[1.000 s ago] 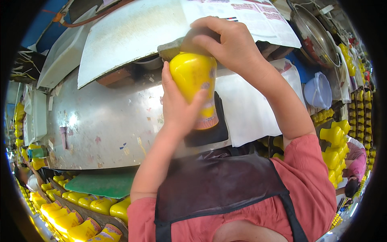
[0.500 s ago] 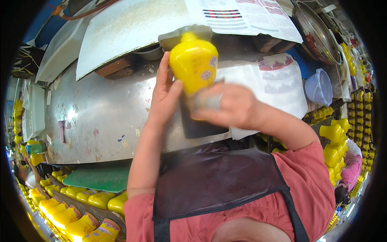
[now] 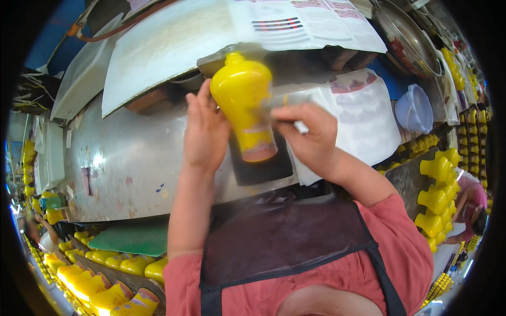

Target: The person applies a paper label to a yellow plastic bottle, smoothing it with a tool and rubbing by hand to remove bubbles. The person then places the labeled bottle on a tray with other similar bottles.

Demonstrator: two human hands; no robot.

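Observation:
A glossy yellow bottle-shaped vase (image 3: 240, 87) lies with its narrow neck toward the far side and a patterned band at its near end. Its neck meets a grey block (image 3: 213, 62), and a black pad (image 3: 262, 173) lies beneath the near end. Against the vase's left side is my left hand (image 3: 205, 131), open, fingers stretched out and slightly apart. My right hand (image 3: 311, 129) is closed on a small tool with a white end (image 3: 301, 127), at the vase's right side. Motion blurs the tool's working end, so its exact kind is unclear.
Printed paper sheets (image 3: 363, 124) lie right of the vase, beside a pale blue bucket (image 3: 414, 109). A white board (image 3: 168, 50) spans the far side above bricks. Rows of yellow vases (image 3: 113, 297) stand lower left, more (image 3: 433, 197) at right. Other people are in the background.
My right hand has moved from over the vase's lower front to its right side, uncovering the patterned band. The vase has turned, hiding its flower prints; my left fingers have spread.

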